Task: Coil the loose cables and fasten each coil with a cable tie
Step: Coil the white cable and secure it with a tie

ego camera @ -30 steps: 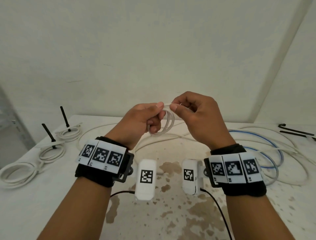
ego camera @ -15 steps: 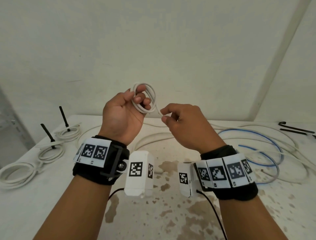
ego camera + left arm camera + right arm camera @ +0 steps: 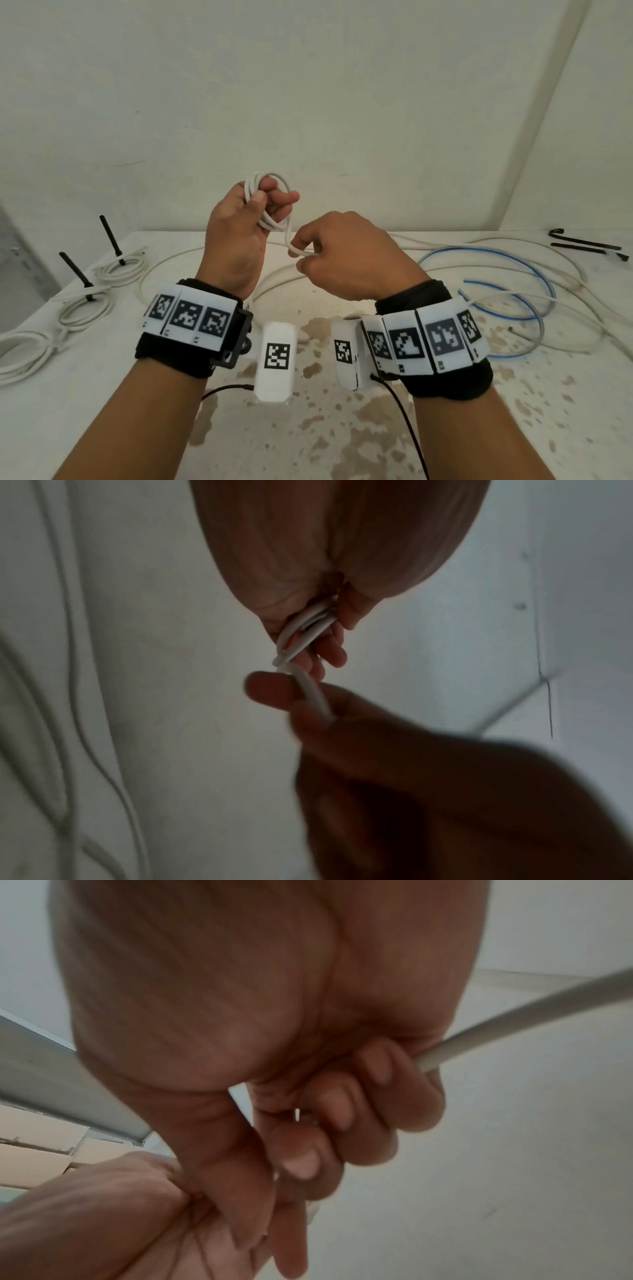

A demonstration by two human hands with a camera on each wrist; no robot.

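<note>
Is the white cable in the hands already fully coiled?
No. The left hand holds a small coil, but cable still trails through the right hand.

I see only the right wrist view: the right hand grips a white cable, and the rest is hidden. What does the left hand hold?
Observer: The left hand holds a small white coil, raised above the table. Its free strand runs down to the right hand.
Operator: Is a tie on this coil?
Observer: None shows on it. Loose black ties lie at the table's far right.
Operator: Are other coils finished?
Observer: On the left, two tied coils lie on the table, each with a black tie end sticking up.
</note>
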